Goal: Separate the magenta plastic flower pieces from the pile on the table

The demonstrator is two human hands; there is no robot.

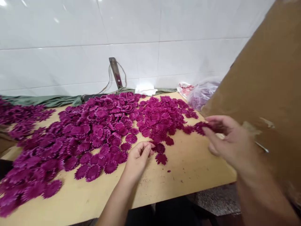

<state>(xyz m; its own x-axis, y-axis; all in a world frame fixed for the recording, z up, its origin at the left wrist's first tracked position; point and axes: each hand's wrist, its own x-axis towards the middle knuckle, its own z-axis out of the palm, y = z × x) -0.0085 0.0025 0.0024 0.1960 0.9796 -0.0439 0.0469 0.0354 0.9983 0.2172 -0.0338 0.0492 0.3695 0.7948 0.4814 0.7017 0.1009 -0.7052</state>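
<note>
Purple fabric-like flower pieces with notched edges cover much of the wooden table [77, 201]. My right hand [225, 141], at the table's right side, pinches a dark purple flower piece [201, 128] between thumb and fingers. Near the middle, my left hand [140, 156] is closed in a pinch beside the loose flower pieces [161, 158]; what its fingertips hold, if anything, is mostly hidden. Behind the hands lies a heap of flatter, spiky flower pieces [162, 116]. A larger heap of cupped flower pieces [101, 119] spreads to the left.
A large brown cardboard sheet [263, 78] leans at the right. Along the tiled wall [136, 28] lie a green cloth [44, 100], a white folded tissue [146, 89] and a clear plastic bag [203, 94]. A dark strap-like bar [115, 72] leans on the wall.
</note>
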